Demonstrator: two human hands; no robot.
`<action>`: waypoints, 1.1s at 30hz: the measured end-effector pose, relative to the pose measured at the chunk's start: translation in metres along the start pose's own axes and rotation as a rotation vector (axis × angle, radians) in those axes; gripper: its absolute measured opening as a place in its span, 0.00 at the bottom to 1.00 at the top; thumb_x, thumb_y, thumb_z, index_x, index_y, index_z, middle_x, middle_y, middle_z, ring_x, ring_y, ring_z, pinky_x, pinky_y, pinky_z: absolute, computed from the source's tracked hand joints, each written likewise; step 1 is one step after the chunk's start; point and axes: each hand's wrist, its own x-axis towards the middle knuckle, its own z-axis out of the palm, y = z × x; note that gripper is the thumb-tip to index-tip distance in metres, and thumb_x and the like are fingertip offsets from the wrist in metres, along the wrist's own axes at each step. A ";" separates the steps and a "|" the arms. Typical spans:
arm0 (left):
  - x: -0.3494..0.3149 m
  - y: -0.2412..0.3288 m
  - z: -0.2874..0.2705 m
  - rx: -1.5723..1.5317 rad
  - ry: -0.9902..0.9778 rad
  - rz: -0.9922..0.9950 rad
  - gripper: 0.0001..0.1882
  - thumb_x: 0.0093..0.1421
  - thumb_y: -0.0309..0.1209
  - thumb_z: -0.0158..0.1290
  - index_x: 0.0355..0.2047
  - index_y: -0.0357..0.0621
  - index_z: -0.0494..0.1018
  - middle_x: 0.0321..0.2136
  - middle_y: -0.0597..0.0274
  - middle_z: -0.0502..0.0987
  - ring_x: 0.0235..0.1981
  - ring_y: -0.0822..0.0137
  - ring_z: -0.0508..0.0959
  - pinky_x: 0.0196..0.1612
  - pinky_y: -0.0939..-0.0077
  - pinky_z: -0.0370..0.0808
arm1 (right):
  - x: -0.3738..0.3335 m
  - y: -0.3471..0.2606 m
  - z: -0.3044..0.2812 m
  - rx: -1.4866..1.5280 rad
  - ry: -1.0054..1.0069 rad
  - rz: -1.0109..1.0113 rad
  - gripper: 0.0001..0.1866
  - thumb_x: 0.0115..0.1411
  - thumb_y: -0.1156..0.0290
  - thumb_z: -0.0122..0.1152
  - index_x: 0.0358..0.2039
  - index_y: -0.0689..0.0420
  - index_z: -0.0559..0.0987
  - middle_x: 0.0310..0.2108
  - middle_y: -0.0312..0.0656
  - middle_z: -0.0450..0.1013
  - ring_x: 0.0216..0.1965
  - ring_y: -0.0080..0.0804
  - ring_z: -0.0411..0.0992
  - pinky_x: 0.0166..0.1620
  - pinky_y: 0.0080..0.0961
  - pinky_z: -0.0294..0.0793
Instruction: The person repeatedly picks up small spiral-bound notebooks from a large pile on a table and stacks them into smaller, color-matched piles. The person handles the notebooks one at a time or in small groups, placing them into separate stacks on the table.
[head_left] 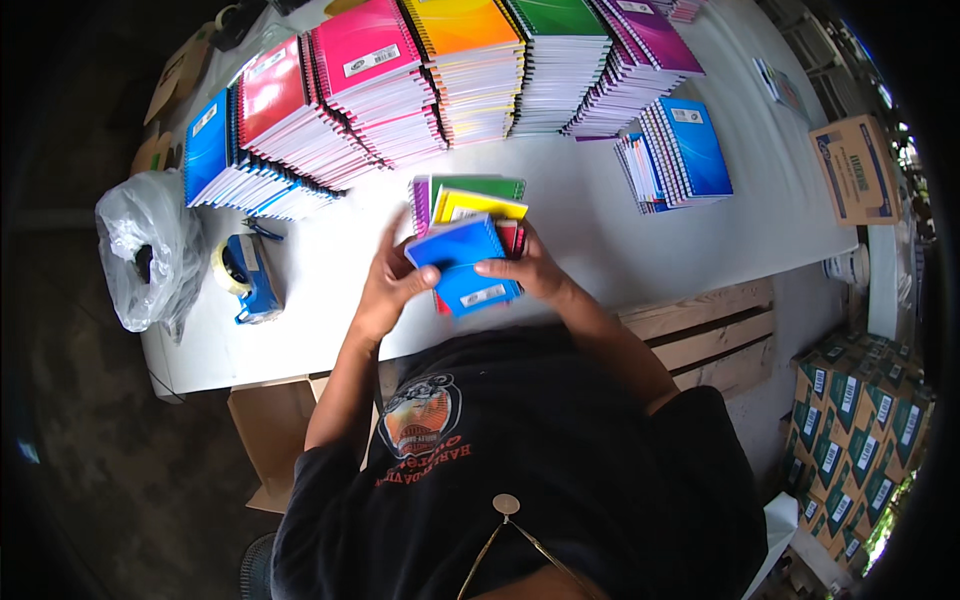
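Note:
Near the table's front edge, my left hand [390, 284] has its thumb on a blue spiral notebook [458, 243]; its other fingers are partly hidden and slightly blurred. From the other side my right hand [538, 268] grips a second blue notebook [478, 288], thumb on its cover and fingers out of sight. The two blue covers overlap, one tilted against the other. Parts of a red notebook [511, 236] show behind them, against my right fingers. Just beyond are a yellow notebook [483, 204], a green notebook [492, 187] and a purple notebook [420, 200], overlapping.
Tall notebook stacks line the far side, including pink [368, 50], orange [463, 30] and green [560, 20]. A smaller blue stack [695, 150] stands right. At left are a tape dispenser [255, 278] and a plastic bag [150, 250]. A cardboard box [853, 172] sits at the right edge.

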 end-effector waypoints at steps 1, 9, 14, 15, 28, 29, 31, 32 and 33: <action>-0.004 -0.007 -0.001 0.125 -0.035 0.080 0.48 0.47 0.29 0.66 0.63 0.42 0.49 0.50 0.55 0.67 0.54 0.61 0.67 0.58 0.69 0.60 | 0.001 0.001 -0.004 -0.084 -0.044 -0.059 0.38 0.48 0.71 0.70 0.58 0.59 0.61 0.49 0.42 0.66 0.52 0.31 0.66 0.55 0.30 0.66; 0.022 -0.068 0.011 0.191 0.071 0.382 0.44 0.42 0.24 0.69 0.56 0.45 0.55 0.45 0.61 0.64 0.47 0.67 0.69 0.52 0.73 0.69 | 0.005 0.043 -0.026 -0.281 0.025 -0.202 0.47 0.40 0.61 0.77 0.58 0.56 0.60 0.49 0.39 0.64 0.52 0.28 0.63 0.55 0.26 0.62; 0.030 -0.076 0.011 -0.001 0.096 0.228 0.47 0.39 0.27 0.71 0.55 0.44 0.51 0.49 0.57 0.62 0.51 0.64 0.67 0.56 0.69 0.66 | 0.008 0.062 -0.030 -0.034 0.154 -0.236 0.46 0.39 0.61 0.78 0.56 0.56 0.61 0.46 0.38 0.66 0.49 0.28 0.65 0.54 0.27 0.64; 0.030 -0.076 0.011 0.051 0.103 0.255 0.48 0.39 0.28 0.71 0.56 0.43 0.51 0.50 0.56 0.61 0.53 0.63 0.66 0.57 0.68 0.64 | 0.008 0.064 -0.030 -0.045 0.168 -0.159 0.49 0.37 0.61 0.79 0.57 0.57 0.59 0.46 0.39 0.65 0.51 0.29 0.64 0.55 0.28 0.63; 0.024 -0.093 0.009 0.943 0.269 0.388 0.56 0.42 0.31 0.66 0.64 0.34 0.41 0.57 0.41 0.56 0.58 0.50 0.59 0.60 0.62 0.57 | 0.013 0.033 -0.012 -0.194 0.163 -0.346 0.56 0.37 0.54 0.79 0.61 0.58 0.54 0.49 0.42 0.60 0.52 0.32 0.61 0.56 0.28 0.60; 0.020 -0.094 0.010 0.936 0.368 0.429 0.54 0.42 0.31 0.66 0.63 0.34 0.43 0.55 0.42 0.58 0.58 0.51 0.59 0.60 0.63 0.58 | 0.012 0.032 -0.010 -0.172 0.157 -0.350 0.56 0.37 0.53 0.79 0.61 0.58 0.54 0.49 0.42 0.60 0.52 0.32 0.61 0.56 0.27 0.60; 0.014 -0.096 0.013 0.792 0.480 0.629 0.43 0.43 0.29 0.65 0.57 0.35 0.54 0.47 0.46 0.62 0.52 0.55 0.64 0.55 0.66 0.62 | 0.011 0.029 -0.009 -0.200 0.171 -0.341 0.56 0.38 0.53 0.78 0.61 0.58 0.54 0.48 0.42 0.60 0.51 0.31 0.61 0.55 0.27 0.61; 0.012 -0.096 0.014 0.691 0.492 0.639 0.32 0.43 0.26 0.64 0.49 0.37 0.63 0.42 0.52 0.66 0.43 0.60 0.69 0.48 0.70 0.67 | 0.011 0.028 -0.009 -0.213 0.159 -0.345 0.56 0.38 0.53 0.78 0.61 0.58 0.54 0.48 0.42 0.60 0.51 0.31 0.62 0.55 0.27 0.62; 0.010 -0.096 0.015 0.672 0.417 0.626 0.28 0.43 0.25 0.64 0.45 0.38 0.66 0.39 0.55 0.68 0.40 0.61 0.70 0.45 0.72 0.68 | 0.012 0.028 -0.009 -0.246 0.181 -0.333 0.56 0.39 0.52 0.78 0.61 0.59 0.53 0.48 0.42 0.60 0.50 0.31 0.62 0.55 0.28 0.61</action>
